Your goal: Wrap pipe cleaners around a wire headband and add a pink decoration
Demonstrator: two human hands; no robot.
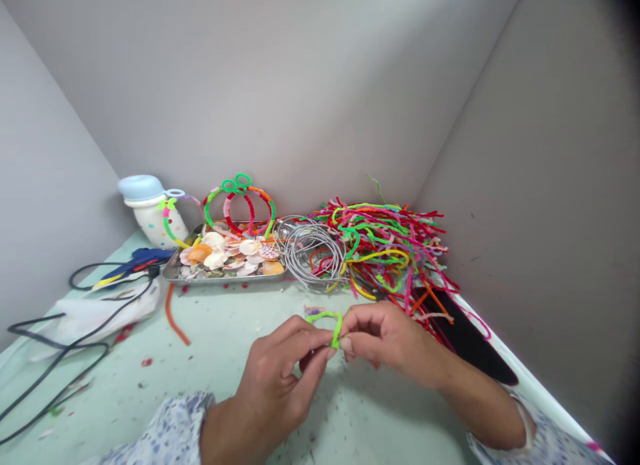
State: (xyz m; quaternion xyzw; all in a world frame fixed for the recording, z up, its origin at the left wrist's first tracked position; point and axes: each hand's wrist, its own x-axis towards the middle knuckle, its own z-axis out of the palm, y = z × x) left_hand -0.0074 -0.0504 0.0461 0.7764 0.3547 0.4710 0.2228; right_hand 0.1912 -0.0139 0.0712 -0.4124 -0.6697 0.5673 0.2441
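Note:
Between my two hands is a bright green pipe cleaner (326, 314), bent into a small loop above the table. My left hand (289, 363) pinches it low down with thumb and fingertips. From the right, my right hand (377, 333) has thumb and forefinger closed on the same pipe cleaner, close to the left fingertips. Its lower end is partly hidden by the fingers. Behind the loop, a small pale purple piece (314, 310) shows in part.
A metal tray (225, 280) of seashells bears headbands wrapped in coloured pipe cleaners (274, 208). Beside it lie coiled grey wire (315, 255) and a heap of pipe cleaners (385, 242). At left are a white bottle (157, 222), black cable (75, 345) and an orange pipe cleaner (175, 318).

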